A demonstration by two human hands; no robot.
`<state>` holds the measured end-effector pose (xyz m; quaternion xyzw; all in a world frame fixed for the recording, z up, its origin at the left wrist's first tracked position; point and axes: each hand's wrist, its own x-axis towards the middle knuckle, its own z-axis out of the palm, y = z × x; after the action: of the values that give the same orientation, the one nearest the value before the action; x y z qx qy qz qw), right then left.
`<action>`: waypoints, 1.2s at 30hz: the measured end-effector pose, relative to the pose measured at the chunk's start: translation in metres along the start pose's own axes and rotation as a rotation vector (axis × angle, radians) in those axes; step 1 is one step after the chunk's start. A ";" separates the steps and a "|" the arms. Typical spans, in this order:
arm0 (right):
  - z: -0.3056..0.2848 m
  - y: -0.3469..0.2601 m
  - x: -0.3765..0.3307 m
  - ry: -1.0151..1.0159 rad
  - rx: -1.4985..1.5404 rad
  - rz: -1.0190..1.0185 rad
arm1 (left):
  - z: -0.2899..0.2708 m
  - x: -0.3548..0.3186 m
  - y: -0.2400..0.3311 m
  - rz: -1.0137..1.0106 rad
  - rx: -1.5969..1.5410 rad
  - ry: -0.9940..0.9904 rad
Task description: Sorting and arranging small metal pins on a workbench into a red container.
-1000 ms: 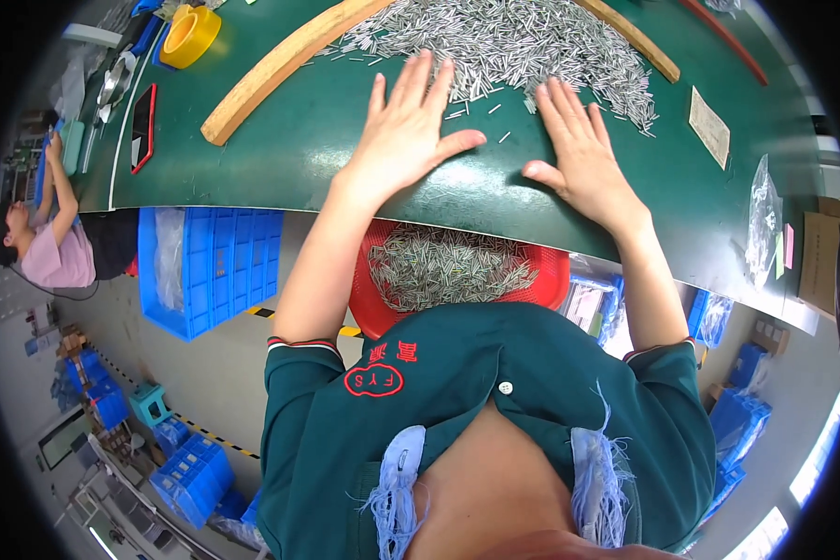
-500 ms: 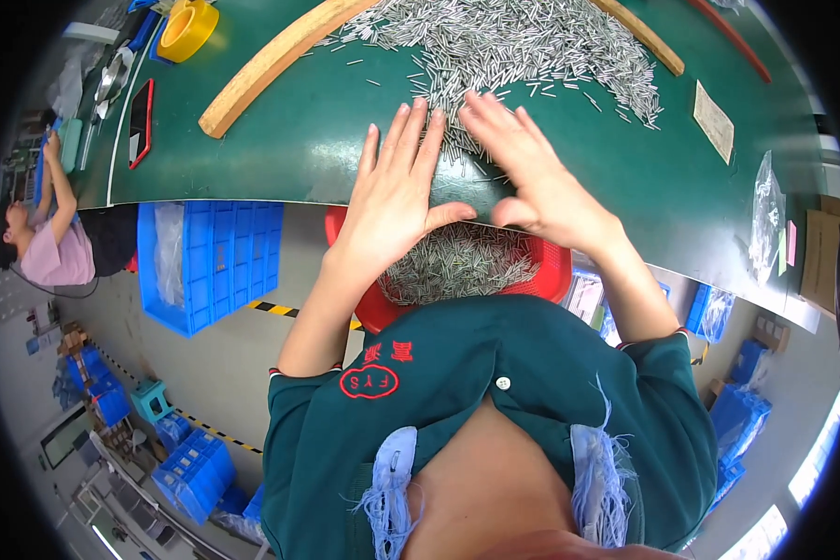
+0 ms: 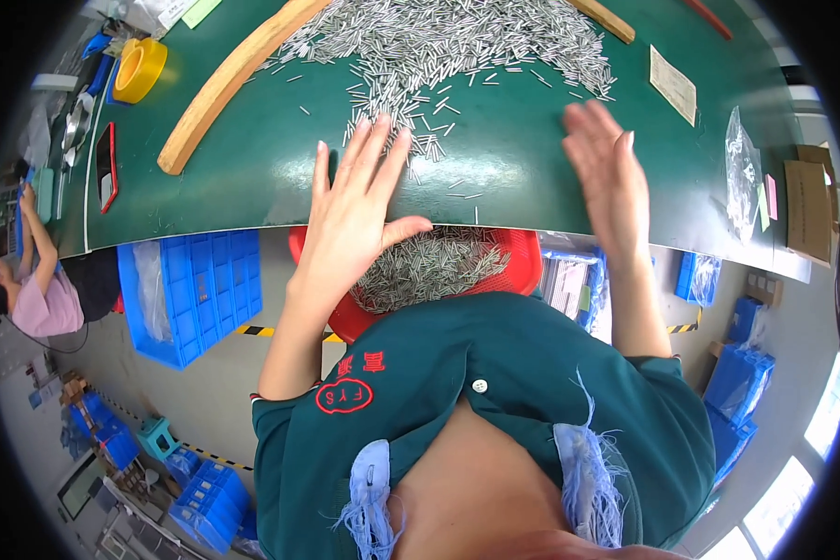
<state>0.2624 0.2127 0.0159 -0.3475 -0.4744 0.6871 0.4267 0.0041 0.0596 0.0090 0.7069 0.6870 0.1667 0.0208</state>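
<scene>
Small silvery metal pins lie in a wide heap on the green tabletop, with a tongue of them trailing toward the near edge. My left hand rests beside that tongue, open, its fingertips at the pins and its thumb out over the table edge. Off to the right, my right hand is raised with the palm turned inward, open and slightly blurred, holding nothing. Below the table edge, in front of my body, a red basket holds many more of the same pins.
Curved wooden strips flank the heap. A yellow tape roll and a red-edged phone lie left; a card and a clear plastic bag lie right. Blue crates stand below the table. Another person works at far left.
My right hand has swung away to the right, off the pins. My left hand stays by the trailing pins, which lie more spread out. The whole view has shifted slightly.
</scene>
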 end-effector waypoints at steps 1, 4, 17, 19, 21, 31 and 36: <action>-0.014 -0.001 0.014 0.130 -0.140 -0.110 | -0.003 -0.001 0.004 0.043 -0.007 -0.028; -0.038 -0.007 0.041 0.225 -0.292 -0.194 | -0.001 0.006 0.025 0.187 -0.047 -0.077; 0.018 0.033 0.046 -0.242 -1.570 -0.530 | 0.012 0.028 0.008 0.067 0.164 -0.016; 0.038 0.041 0.040 -0.273 -1.553 -0.592 | 0.008 0.027 -0.001 0.042 0.158 -0.001; 0.056 0.048 0.035 -0.316 -1.540 -0.620 | 0.007 0.023 -0.008 -0.016 0.191 0.047; 0.107 0.055 0.023 -0.536 -1.309 -0.604 | 0.005 -0.026 -0.005 -0.155 0.118 0.021; 0.028 0.024 0.054 -0.174 -1.425 -0.614 | -0.004 -0.047 -0.008 -0.208 0.061 0.016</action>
<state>0.2098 0.2479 -0.0021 -0.3356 -0.9081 0.0923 0.2329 -0.0043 0.0134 0.0011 0.6307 0.7616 0.1485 0.0112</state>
